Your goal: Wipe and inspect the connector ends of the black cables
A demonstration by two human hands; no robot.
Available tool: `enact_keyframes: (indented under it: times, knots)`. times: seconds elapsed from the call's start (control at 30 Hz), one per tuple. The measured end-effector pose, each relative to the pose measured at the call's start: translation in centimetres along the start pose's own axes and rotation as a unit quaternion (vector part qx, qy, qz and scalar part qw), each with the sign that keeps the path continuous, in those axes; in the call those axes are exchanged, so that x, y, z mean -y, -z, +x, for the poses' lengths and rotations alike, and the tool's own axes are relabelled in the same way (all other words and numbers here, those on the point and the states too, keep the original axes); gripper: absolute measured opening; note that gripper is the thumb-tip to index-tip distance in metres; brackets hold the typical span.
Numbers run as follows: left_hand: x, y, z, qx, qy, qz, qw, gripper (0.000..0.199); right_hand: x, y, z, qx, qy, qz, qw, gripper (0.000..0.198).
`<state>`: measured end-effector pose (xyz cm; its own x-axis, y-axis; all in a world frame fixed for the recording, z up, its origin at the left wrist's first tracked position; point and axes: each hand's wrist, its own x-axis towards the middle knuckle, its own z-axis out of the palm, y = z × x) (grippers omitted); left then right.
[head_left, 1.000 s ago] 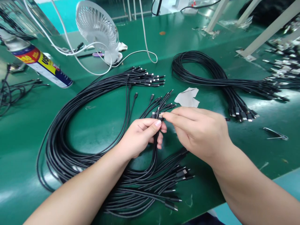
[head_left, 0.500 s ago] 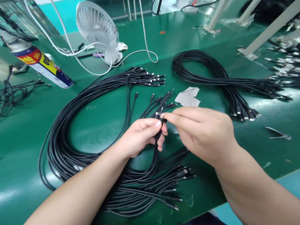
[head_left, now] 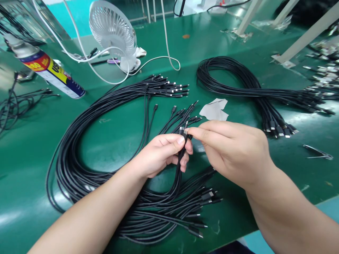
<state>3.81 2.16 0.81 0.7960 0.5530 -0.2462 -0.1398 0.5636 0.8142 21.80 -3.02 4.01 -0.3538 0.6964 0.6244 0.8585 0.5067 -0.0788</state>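
Note:
My left hand (head_left: 165,153) is closed around several black USB cables (head_left: 178,176), their connector ends sticking up past the thumb. My right hand (head_left: 233,151) pinches at a connector (head_left: 185,133) in that bunch with thumb and forefinger; whether something small sits between those fingertips is hidden. Below and to the left lies a large loop of black cables (head_left: 66,158), its far ends (head_left: 169,88) fanned out with metal tips. More plugs (head_left: 197,229) lie loose beneath my hands. Behind the held bunch, a few thinner cable ends (head_left: 173,116) rest on the green table (head_left: 113,135).
A second coiled cable bundle (head_left: 225,65) lies at the back right, with tweezers (head_left: 319,152) nearer. A torn white paper piece (head_left: 214,109) is beyond my right hand. Spray can (head_left: 50,70) and white fan (head_left: 113,31) stand at the back left; grey posts (head_left: 304,35) rise at right.
The whole scene shifts slightly to the right as the camera turns a little. Both hands stay on the cable connectors, with the right fingertips moved only slightly.

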Motion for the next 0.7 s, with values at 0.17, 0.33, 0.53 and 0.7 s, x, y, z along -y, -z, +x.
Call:
enact_keyframes:
  times: [0.17, 0.33, 0.53, 0.7]
  knots:
    - [-0.01, -0.08, -0.05, -0.006, -0.002, 0.002, 1.0, 0.032, 0.05, -0.07, 0.03, 0.006, -0.015, 0.015, 1.0, 0.029]
    - [0.14, -0.26, -0.02, -0.08, -0.024, 0.076, 0.994, 0.037, 0.18, -0.05, -0.03, 0.003, -0.012, -0.012, 1.0, 0.026]
    - [0.29, -0.26, 0.21, -0.113, -0.034, 0.097, 0.988, 0.038, 0.4, -0.21, -0.02, 0.018, -0.026, -0.054, 0.998, 0.025]
    - [0.37, -0.15, 0.21, -0.113, -0.032, 0.088, 0.989, 0.036, 0.5, -0.3, 0.03, 0.011, -0.025, -0.061, 0.998, 0.024]
